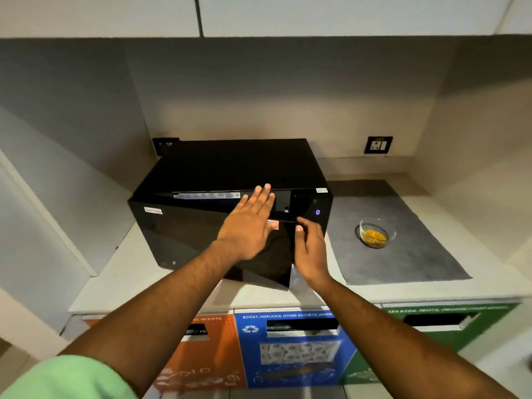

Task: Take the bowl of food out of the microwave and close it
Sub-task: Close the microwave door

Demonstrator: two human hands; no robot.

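Head view: the black microwave (230, 197) is seen standing at the left half of the pale surface (259, 295), pushed back toward the rear wall, and its door (218, 240) is seen ajar, hinged at the left and swung out toward the front edge. The closing step is judged to be in hand, since the bowl of food (374, 234) is already out, set on the grey mat (403, 249) that covers the right half of the surface, well apart from the microwave. The left hand (247, 228) is laid flat against the door's upper right part, its fingers (260, 197) spread and straight, nothing gripped. The right hand (309, 251) is held at the door's free edge, its fingers (305, 223) loosely curled and holding nothing; whether the edge is touched cannot be told. A steady push toward the rear is called for next, until the door latches beside the lit control panel (313, 208). Nothing is seen in the door's path. Labelled waste bins (288, 347) are seen below the front edge, and a wall socket (379, 144) above the rear right corner.
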